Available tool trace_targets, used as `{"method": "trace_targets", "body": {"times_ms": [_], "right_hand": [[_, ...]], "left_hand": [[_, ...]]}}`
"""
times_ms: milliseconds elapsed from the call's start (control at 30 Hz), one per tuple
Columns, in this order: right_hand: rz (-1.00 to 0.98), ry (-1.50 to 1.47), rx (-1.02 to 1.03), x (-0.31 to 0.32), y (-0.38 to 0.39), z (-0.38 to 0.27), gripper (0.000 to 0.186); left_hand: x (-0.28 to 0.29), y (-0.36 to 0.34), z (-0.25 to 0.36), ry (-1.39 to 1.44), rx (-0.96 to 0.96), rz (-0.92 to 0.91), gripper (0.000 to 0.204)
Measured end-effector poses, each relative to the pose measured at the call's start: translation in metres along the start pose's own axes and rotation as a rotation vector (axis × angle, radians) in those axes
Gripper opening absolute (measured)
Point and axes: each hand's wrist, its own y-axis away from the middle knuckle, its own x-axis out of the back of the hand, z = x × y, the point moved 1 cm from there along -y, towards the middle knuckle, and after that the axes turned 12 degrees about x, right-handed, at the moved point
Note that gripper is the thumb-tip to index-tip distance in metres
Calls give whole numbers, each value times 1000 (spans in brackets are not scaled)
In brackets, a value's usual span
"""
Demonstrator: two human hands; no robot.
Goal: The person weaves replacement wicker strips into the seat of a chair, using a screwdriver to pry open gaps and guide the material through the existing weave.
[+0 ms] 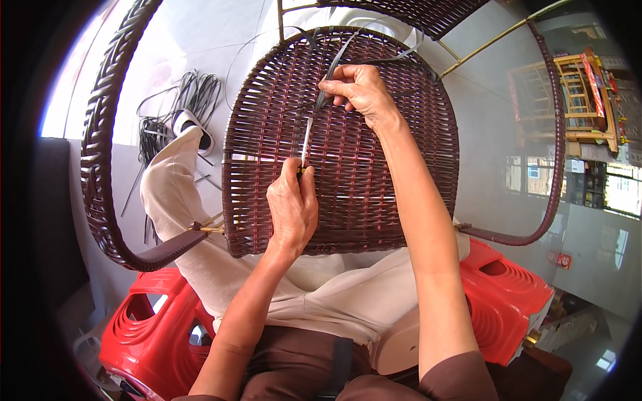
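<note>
A dark brown woven chair seat (401, 174) lies in front of me, with rows of reddish cross strands. My left hand (292, 204) is closed on the yellow-and-black handle of a thin metal-bladed tool (307, 137), which looks like a screwdriver; its blade points up along the weave at the seat's centre. My right hand (351, 93), higher and to the right, pinches a flat dark grey strip (339, 52) just above the blade's tip. Loose lengths of strip curve over the top of the seat. Whether the tip is inside the weave I cannot tell.
Curved woven frames (97, 167) flank the seat. A bundle of loose strips (197, 93) lies by my slippered foot on the left. Red plastic stools (144, 321) stand at both lower sides. Light wooden furniture (568, 100) is at the right, and a woven panel (428, 13) is at the top.
</note>
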Motion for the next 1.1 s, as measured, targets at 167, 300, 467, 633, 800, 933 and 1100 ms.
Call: {"method": "trace_targets", "body": {"times_ms": [167,300,467,633,800,933,1100], "right_hand": [[-8,36,-49,0,0,-4,12],[-19,98,-84,-1,0,-7,14],[13,124,-93,-6,-2,-8,13],[-21,180,-75,-8,-2,-9,16],[1,153,-89,-9,-4,-9,13],[29,134,-92,-9,-4,0,10],[39,121,-80,-10,-1,-5,10]], "left_hand": [[1,0,1,-2,0,4,8],[0,0,-1,2,-21,11,8],[2,0,0,-5,18,-13,8],[1,0,-2,-8,5,1,9],[1,0,-2,7,1,18,10],[15,6,1,32,114,-94,14],[27,14,-6,-25,168,-118,17]]}}
